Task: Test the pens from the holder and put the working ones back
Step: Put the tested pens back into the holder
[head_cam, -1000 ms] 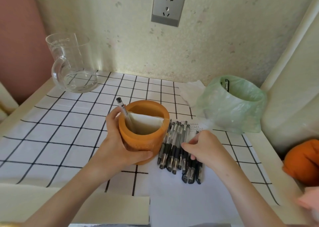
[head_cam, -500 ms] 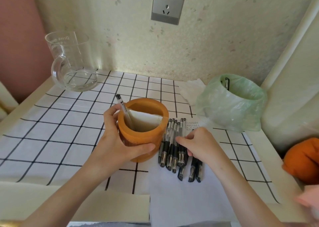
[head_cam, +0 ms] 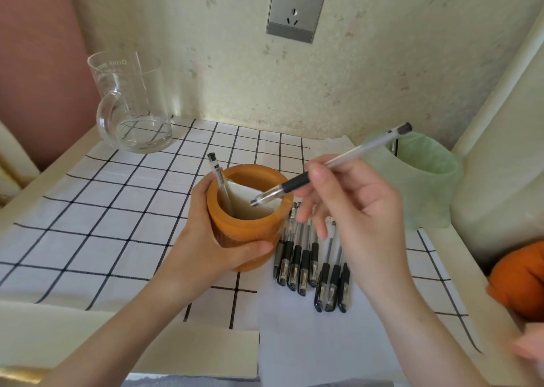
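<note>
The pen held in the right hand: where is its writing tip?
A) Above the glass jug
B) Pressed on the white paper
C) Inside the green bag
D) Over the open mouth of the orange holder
D: the right hand pinches the pen slanted, with its tip just over the mouth of the orange holder, which the left hand grips.

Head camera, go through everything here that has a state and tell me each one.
pen holder, upright, gripped by the left hand.
standing pen, in the holder, leaning against its rim.
held pen, tilted, pinched by the right hand, tip over the holder's mouth.
loose pens, lying flat in a row on the white paper.
glass mug, upright.
wall socket, nothing plugged in.
</note>
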